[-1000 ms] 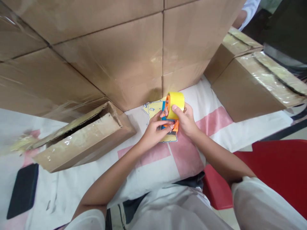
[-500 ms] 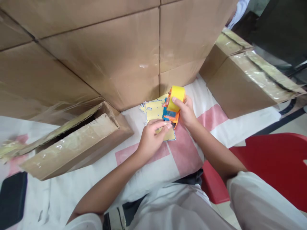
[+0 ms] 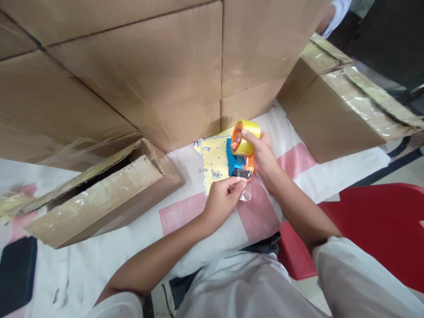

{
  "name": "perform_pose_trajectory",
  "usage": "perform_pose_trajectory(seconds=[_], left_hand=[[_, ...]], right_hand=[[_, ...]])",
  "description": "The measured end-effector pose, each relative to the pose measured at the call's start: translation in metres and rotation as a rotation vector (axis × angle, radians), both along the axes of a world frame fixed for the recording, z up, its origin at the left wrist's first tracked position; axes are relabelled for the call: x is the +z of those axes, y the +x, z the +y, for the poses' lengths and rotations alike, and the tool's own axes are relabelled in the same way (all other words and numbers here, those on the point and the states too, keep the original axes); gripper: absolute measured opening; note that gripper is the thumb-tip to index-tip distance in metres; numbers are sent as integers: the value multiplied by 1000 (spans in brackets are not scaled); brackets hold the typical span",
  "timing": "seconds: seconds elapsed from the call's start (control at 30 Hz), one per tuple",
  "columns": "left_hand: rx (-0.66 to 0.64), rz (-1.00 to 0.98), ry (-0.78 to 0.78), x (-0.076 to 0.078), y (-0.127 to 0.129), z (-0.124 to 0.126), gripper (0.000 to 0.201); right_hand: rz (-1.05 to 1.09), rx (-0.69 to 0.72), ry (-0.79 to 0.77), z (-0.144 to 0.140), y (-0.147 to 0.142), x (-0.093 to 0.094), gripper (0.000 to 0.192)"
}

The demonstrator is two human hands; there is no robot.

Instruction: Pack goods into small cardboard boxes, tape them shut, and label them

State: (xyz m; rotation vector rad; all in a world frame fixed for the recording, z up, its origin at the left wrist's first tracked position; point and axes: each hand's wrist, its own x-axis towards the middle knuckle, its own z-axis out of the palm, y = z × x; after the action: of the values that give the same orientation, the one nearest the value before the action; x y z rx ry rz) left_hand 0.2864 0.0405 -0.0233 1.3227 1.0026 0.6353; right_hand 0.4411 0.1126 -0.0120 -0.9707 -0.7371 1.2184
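A tape dispenser point(image 3: 234, 160) with blue and orange parts carries a roll of yellowish clear packing tape point(image 3: 251, 138). My right hand point(image 3: 262, 152) is closed around the dispenser and roll, with fingertips inside the roll's core. At the dispenser's dark front edge, my left hand point(image 3: 225, 196) pinches the loose end of the tape point(image 3: 245, 194) between thumb and fingers. Beneath both hands a yellow printed sheet point(image 3: 213, 161) with small drawings lies on the table, partly covered by the dispenser and my left hand.
Large cardboard boxes point(image 3: 142, 66) form a wall behind the sheet. An open-edged carton point(image 3: 106, 194) lies at left, and a taped carton point(image 3: 334, 115) stands at right. A dark flat object point(image 3: 18, 276) is at lower left. A red chair point(image 3: 374, 225) and another person's arm point(image 3: 326, 24) are at right.
The dispenser has turned in my right hand, so the roll's open core now shows. My left hand has shifted right and slightly down, and a piece of clear tape shows at its fingertips.
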Motion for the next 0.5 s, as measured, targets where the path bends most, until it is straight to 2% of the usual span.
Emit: perform_pose_trajectory(seconds=[0.17,0.27,0.37,0.5], left_hand=[[13,133,155,5,2,-13,25],[-19,185,230,3,5,-22,23],[-67,153,208,0,7,-27,24],[-58,78,114,0,5,-23,21]], right_hand=[[-51,2,-14,-3,2,7,42],[-77,-54,-16,1,11,5,41],[-74,-121,33,8,23,0,35],[-107,-108,86,11,32,-3,35]])
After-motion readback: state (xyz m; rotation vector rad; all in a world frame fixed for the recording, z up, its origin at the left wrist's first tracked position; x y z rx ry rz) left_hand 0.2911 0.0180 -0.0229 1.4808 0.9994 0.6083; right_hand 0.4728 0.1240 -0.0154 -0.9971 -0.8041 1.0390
